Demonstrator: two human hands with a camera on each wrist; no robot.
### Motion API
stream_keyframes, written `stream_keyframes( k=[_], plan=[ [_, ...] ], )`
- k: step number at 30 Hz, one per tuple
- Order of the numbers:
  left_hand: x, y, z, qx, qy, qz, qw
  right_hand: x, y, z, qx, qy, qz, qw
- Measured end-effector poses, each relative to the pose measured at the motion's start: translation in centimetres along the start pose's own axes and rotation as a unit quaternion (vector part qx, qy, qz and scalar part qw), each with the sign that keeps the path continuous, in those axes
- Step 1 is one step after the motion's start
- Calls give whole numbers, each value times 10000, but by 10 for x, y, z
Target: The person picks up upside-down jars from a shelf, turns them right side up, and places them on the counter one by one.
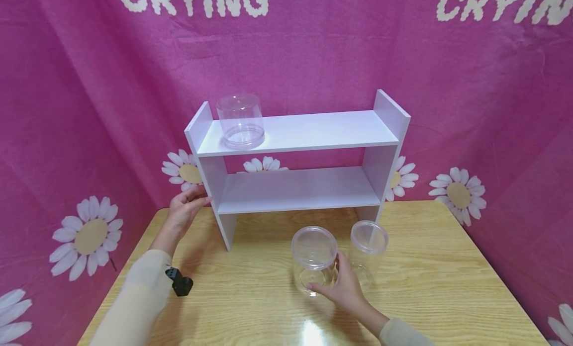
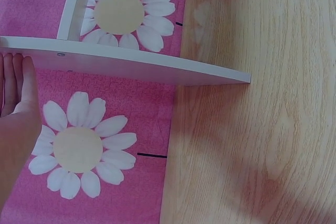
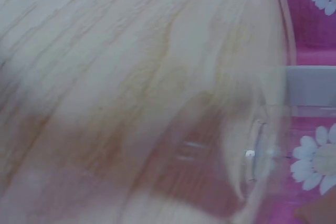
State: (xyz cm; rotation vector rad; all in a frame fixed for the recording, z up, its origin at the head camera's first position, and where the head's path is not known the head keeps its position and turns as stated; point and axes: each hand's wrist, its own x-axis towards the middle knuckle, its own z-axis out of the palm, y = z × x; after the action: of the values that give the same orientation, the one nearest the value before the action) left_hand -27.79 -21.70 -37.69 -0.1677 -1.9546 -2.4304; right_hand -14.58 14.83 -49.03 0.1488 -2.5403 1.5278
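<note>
My right hand point(image 1: 346, 290) grips a clear plastic jar point(image 1: 314, 251) low on its side, thumb at the front and fingers around the right. Just right of that jar stands a second, narrower clear jar point(image 1: 369, 236) on the table. In the right wrist view, see-through plastic point(image 3: 254, 150) blurs the scene, and only a bit of the hand shows at the lower right corner. My left hand point(image 1: 185, 209) touches the left side panel of a white two-tier shelf point(image 1: 304, 132); its fingers point(image 2: 29, 80) lie straight against the panel in the left wrist view.
A wide clear jar point(image 1: 241, 122) sits at the left end of the upper tier. The shelf stands at the back of a wood-grain table point(image 1: 268, 306), with a pink daisy-print cloth point(image 1: 313, 47) hanging behind and at both sides. The lower tier point(image 1: 300, 189) lies below.
</note>
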Motion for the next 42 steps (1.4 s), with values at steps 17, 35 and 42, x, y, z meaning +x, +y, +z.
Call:
stream_keyframes(
  k=[17,35,42],
  plan=[
    [1,1,-1,134,10,36,9999,16,-50,-21,-536,892,-1619,9813],
    [-1,2,-1,215,10,-20,9998,87,-160,-72,-927,46,-2556,9623],
    [-1,2,-1,312,-32,-15,9995,128,-208,-79,-998,-75,-2616,9600]
  ],
)
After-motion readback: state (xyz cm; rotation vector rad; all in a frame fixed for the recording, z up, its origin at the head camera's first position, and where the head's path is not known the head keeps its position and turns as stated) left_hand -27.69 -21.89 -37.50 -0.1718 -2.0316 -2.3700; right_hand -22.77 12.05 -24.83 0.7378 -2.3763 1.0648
